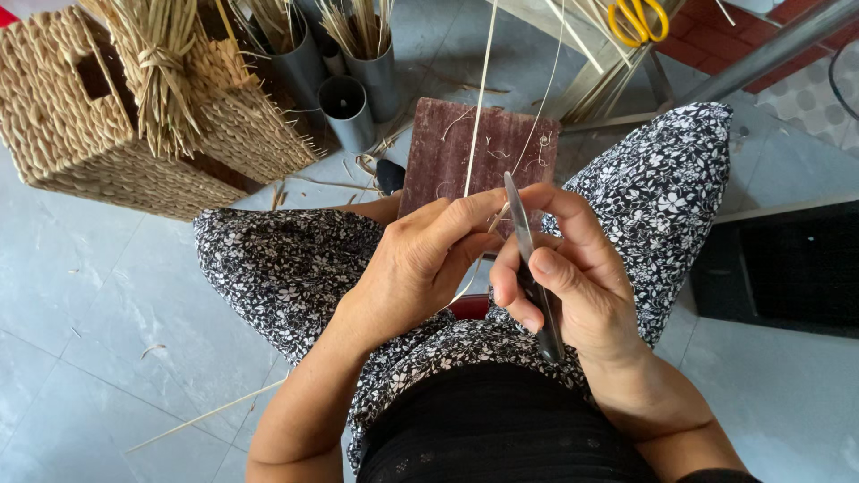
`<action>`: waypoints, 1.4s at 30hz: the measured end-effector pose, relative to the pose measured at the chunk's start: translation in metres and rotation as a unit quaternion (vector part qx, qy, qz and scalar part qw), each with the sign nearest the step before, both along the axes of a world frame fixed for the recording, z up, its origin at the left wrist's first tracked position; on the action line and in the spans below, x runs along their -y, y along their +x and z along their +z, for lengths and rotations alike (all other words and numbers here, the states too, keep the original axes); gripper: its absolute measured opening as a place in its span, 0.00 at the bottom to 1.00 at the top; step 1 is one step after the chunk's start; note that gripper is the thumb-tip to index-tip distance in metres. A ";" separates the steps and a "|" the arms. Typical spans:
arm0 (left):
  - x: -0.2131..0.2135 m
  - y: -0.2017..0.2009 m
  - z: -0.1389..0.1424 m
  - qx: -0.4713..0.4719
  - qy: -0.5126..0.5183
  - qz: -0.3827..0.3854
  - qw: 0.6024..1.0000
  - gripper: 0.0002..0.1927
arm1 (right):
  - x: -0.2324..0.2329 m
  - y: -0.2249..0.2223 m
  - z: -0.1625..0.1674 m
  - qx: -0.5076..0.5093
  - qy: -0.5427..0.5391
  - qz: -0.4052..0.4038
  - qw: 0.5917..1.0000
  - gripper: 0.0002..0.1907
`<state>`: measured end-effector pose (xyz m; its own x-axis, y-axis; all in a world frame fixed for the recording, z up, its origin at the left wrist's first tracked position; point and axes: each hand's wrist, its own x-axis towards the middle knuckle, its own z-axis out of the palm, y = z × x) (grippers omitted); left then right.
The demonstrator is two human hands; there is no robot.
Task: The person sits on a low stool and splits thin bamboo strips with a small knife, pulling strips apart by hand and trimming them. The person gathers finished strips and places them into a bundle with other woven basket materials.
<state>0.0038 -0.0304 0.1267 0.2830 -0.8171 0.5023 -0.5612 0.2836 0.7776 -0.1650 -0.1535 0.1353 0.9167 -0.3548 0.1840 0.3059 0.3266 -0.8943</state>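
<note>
Over grey tiles, left hand [420,259] pinching straw strip [480,116], right hand [573,277] gripping knife [530,259].

Probably a home weaving workshop: woven baskets [107,116], reed bundles in metal tubes [358,76] (tiled floor [98,295] underneath).

A thin pale reed strip [480,107] runs upright, far from near; a slim grey knife [528,259] slants beside it.

basket [80,134] left of tubes [344,107], board [479,152] right
</note>
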 end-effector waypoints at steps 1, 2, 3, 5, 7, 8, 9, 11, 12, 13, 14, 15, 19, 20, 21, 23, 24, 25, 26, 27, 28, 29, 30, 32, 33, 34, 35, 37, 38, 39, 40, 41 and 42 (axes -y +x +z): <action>0.000 0.000 0.000 0.001 -0.003 0.001 1.000 0.26 | 0.000 0.000 -0.001 0.000 -0.002 0.000 1.000 0.24; -0.001 -0.001 0.001 0.003 -0.006 0.001 1.000 0.26 | 0.000 0.000 -0.001 0.001 -0.005 0.000 1.000 0.24; -0.001 -0.001 0.001 0.005 -0.009 0.001 1.000 0.26 | 0.000 0.001 -0.002 0.002 0.001 0.004 1.000 0.24; -0.001 -0.001 0.001 0.011 -0.016 0.009 1.000 0.26 | -0.001 0.001 -0.003 0.004 0.012 0.012 1.000 0.24; 0.000 0.000 0.001 0.017 -0.022 0.011 1.000 0.26 | -0.001 0.000 -0.004 0.004 0.004 0.011 1.000 0.24; 0.000 0.000 0.000 0.019 -0.024 0.009 0.999 0.26 | -0.001 0.000 -0.004 0.004 0.001 0.011 1.000 0.24; 0.000 0.000 0.000 0.021 -0.025 0.007 0.999 0.26 | -0.001 -0.001 -0.004 0.007 0.009 0.016 1.000 0.24; -0.001 0.000 0.000 0.016 -0.033 -0.006 0.999 0.25 | 0.000 -0.003 -0.003 0.015 0.024 0.027 0.999 0.25; -0.002 0.000 0.000 0.012 -0.037 -0.013 0.999 0.25 | 0.000 -0.003 -0.003 0.012 0.023 0.027 0.999 0.25; -0.002 0.000 0.000 0.013 -0.031 -0.014 0.999 0.25 | 0.000 -0.003 -0.004 0.010 0.022 0.025 0.999 0.24; -0.002 0.001 0.000 0.013 -0.026 -0.017 0.999 0.25 | 0.000 -0.003 -0.004 0.008 0.021 0.024 0.999 0.24; -0.002 0.001 0.000 0.013 -0.021 -0.019 1.000 0.25 | 0.000 -0.003 -0.004 0.006 0.022 0.024 0.999 0.24; -0.003 0.002 0.001 0.020 -0.014 -0.022 0.999 0.26 | -0.001 -0.003 -0.004 0.005 0.023 0.027 0.999 0.25; -0.003 0.002 0.001 0.019 -0.015 -0.025 0.999 0.26 | -0.001 -0.003 -0.005 0.006 0.023 0.027 0.999 0.25; -0.004 0.003 0.001 0.018 -0.017 -0.028 0.999 0.26 | -0.001 -0.003 -0.005 0.006 0.022 0.026 0.999 0.25; -0.004 0.003 0.001 0.016 -0.012 -0.024 0.999 0.27 | -0.001 -0.003 -0.005 0.005 0.021 0.025 0.999 0.24; -0.004 0.003 0.001 0.016 -0.010 -0.023 1.000 0.27 | 0.000 -0.002 -0.005 0.004 0.020 0.025 0.999 0.24; -0.004 0.003 0.001 0.018 -0.012 -0.020 1.000 0.27 | -0.001 -0.002 -0.005 0.004 0.019 0.024 1.000 0.24; -0.004 0.003 0.001 0.020 -0.014 -0.017 1.000 0.26 | -0.001 -0.002 -0.005 0.002 0.018 0.023 1.000 0.24; -0.004 0.003 0.002 0.021 -0.016 -0.015 1.000 0.26 | -0.001 -0.002 -0.005 0.002 0.020 0.026 0.999 0.24; -0.003 0.003 0.002 0.024 -0.011 -0.008 1.000 0.24 | -0.001 -0.002 -0.005 0.002 0.022 0.030 0.999 0.24; -0.003 0.002 0.002 0.027 -0.007 -0.002 1.000 0.22 | -0.001 -0.002 -0.005 0.002 0.024 0.033 0.999 0.24; -0.003 0.002 0.002 0.030 -0.003 0.005 1.000 0.20 | 0.000 -0.002 -0.006 0.003 0.021 0.036 0.999 0.24; -0.003 0.002 0.003 0.041 -0.015 0.005 0.999 0.19 | 0.000 -0.001 -0.006 0.006 0.014 0.039 0.999 0.23; -0.002 0.002 0.003 0.046 -0.020 0.005 0.999 0.18 | 0.000 -0.001 -0.006 0.005 0.012 0.039 0.999 0.23; -0.002 0.002 0.003 0.051 -0.023 0.007 0.998 0.18 | 0.000 -0.001 -0.007 0.004 0.009 0.039 0.999 0.23; -0.002 0.002 0.004 0.055 -0.026 0.009 0.998 0.18 | 0.000 -0.001 -0.007 0.003 0.007 0.040 0.999 0.23; -0.002 0.002 0.004 0.071 -0.032 0.015 0.997 0.18 | 0.000 -0.001 -0.007 0.005 0.006 0.036 0.999 0.23; -0.002 0.001 0.005 0.082 -0.035 0.019 0.996 0.18 | -0.001 -0.001 -0.008 0.006 0.006 0.035 0.999 0.23; -0.002 0.001 0.005 0.093 -0.039 0.024 0.995 0.18 | -0.001 -0.001 -0.008 0.008 0.008 0.036 0.999 0.22; -0.001 0.000 0.005 0.104 -0.041 0.032 0.993 0.18 | -0.001 -0.001 -0.008 0.009 0.009 0.036 0.999 0.22; -0.002 0.000 0.006 0.115 -0.042 0.040 0.992 0.18 | -0.002 -0.001 -0.008 0.010 0.011 0.037 0.999 0.22; -0.002 -0.001 0.006 0.126 -0.044 0.048 0.990 0.18 | -0.002 -0.001 -0.008 0.007 0.010 0.033 0.999 0.22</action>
